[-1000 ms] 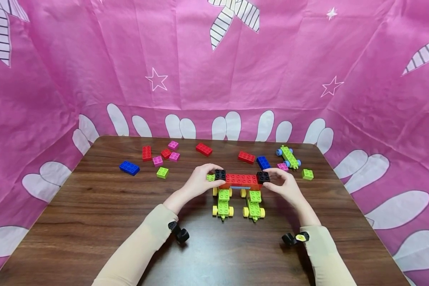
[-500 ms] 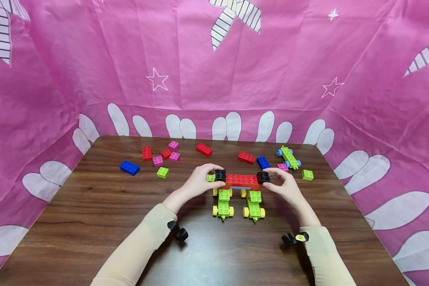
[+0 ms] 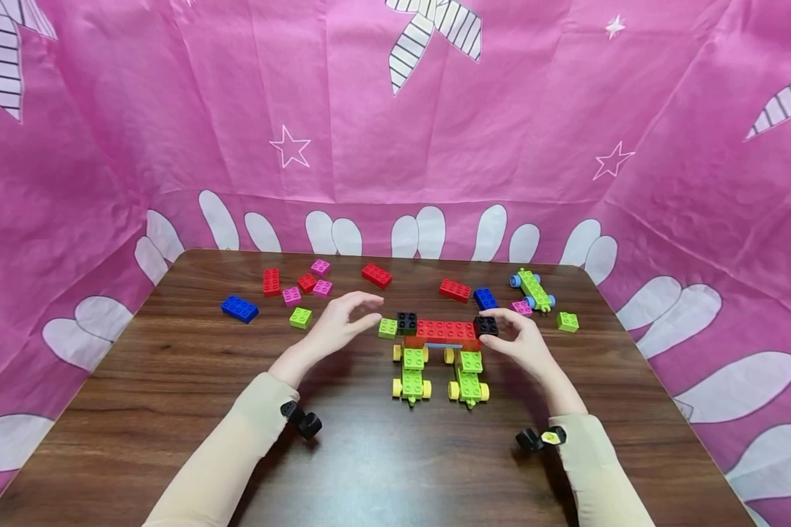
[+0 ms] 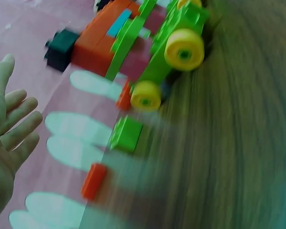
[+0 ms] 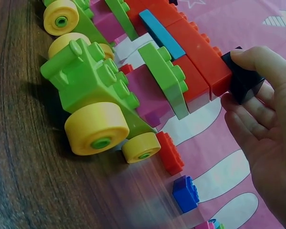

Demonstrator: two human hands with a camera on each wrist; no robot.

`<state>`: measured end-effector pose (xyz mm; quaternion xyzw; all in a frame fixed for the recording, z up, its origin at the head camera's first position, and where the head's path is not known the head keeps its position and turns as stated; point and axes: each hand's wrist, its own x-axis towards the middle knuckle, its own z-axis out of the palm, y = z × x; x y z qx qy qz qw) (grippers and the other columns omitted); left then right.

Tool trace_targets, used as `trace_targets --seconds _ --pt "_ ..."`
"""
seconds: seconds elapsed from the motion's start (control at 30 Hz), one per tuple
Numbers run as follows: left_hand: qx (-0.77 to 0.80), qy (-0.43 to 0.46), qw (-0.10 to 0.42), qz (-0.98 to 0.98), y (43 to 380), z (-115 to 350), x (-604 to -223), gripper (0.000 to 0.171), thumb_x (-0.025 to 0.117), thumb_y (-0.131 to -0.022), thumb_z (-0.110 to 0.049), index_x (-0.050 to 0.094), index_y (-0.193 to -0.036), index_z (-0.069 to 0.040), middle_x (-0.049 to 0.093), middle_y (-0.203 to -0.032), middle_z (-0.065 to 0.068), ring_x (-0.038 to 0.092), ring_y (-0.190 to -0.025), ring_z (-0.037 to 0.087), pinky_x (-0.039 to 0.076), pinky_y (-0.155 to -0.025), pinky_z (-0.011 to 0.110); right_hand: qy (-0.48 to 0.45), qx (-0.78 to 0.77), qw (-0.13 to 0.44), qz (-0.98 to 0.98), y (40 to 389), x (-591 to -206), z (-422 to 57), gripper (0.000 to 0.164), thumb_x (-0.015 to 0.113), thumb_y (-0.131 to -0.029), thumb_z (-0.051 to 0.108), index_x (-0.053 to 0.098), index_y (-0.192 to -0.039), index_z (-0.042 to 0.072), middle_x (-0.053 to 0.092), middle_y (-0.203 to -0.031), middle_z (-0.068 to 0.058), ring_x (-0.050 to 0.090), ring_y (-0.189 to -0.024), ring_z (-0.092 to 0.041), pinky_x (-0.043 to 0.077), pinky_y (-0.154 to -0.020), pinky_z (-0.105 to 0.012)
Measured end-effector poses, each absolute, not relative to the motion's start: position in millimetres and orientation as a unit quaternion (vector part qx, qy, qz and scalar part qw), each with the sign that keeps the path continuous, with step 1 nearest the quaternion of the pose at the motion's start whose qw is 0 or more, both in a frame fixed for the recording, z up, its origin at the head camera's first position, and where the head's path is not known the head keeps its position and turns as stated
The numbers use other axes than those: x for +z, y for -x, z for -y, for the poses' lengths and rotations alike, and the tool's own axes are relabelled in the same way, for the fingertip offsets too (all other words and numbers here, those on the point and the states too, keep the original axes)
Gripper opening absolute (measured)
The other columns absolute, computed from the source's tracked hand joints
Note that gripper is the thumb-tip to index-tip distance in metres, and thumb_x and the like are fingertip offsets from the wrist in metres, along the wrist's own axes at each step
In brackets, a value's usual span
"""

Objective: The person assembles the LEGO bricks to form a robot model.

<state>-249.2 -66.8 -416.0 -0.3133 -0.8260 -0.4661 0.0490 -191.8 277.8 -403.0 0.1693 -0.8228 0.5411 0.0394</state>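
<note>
Currently R fingers (image 5: 250, 114) pinch blk brick (image 5: 245, 86), L fingers (image 4: 26, 126) loosely spread w/ nothing held, ylw wrist label (image 3: 551, 438) unreadably small.

Red span (image 3: 444, 332), black brick (image 3: 485, 326) each end, above wheeled green bases (image 3: 469, 385)

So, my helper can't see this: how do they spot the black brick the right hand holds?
On the wooden table, find the brick build on two lime bases with yellow wheels. Its red top row has black bricks at both ends. Choose the black brick at the right end, pinched by the right hand; its left twin is untouched.
</note>
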Motion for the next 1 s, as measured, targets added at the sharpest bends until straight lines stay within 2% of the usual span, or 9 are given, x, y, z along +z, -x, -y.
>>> trace_targets --seconds 0.2,0.57,0.8,1.0 --pt "-0.446 0.283 0.073 0.846 258.2 98.7 -418.5 0.034 0.068 -0.09 -0.019 0.064 -0.119 -0.001 0.067 -0.117 0.013 0.062 -0.11 0.028 0.047 -0.097 0.047 -0.161 0.528 0.042 0.833 190.5 -401.7 -278.1 0.037 0.069 -0.084 -0.002 0.059 -0.12 -0.007 0.064 -0.101 0.007 0.06 -0.091 0.001 0.05 -0.081 -0.014" --pt "-0.446 0.229 0.049 0.864 269.8 158.3 -434.2 0.047 0.076 -0.082 -0.013 0.06 -0.124 0.001 0.063 -0.123 0.019 0.057 -0.114 0.038 0.045 -0.098 0.053 -0.169 0.543 0.033 0.822 191.1 -402.3 -278.9 0.037 0.068 -0.085 -0.004 0.058 -0.12 -0.008 0.064 -0.1 0.01 0.062 -0.091 0.002 0.052 -0.077 -0.016" --pt "-0.407 0.221 0.041 0.885 274.9 177.3 -445.3 0.055 0.078 -0.08 -0.012 0.057 -0.128 0.004 0.059 -0.127 0.022 0.057 -0.115 0.038 0.045 -0.098 0.053 -0.17 0.544 0.033 0.821 191.3 -402.6 -278.8 0.037 0.068 -0.085 -0.005 0.057 -0.12 -0.009 0.064 -0.101 0.011 0.061 -0.093 0.003 0.051 -0.079 -0.015" --pt "-0.391 0.217 0.03 0.894 276.6 183.0 -454.2 0.054 0.079 -0.079 -0.009 0.057 -0.126 0.007 0.06 -0.125 0.025 0.058 -0.112 0.041 0.046 -0.096 0.053 -0.168 0.544 0.033 0.821 190.9 -402.8 -278.6 0.037 0.068 -0.085 -0.005 0.057 -0.12 -0.009 0.063 -0.102 0.011 0.06 -0.093 0.004 0.051 -0.08 -0.014"
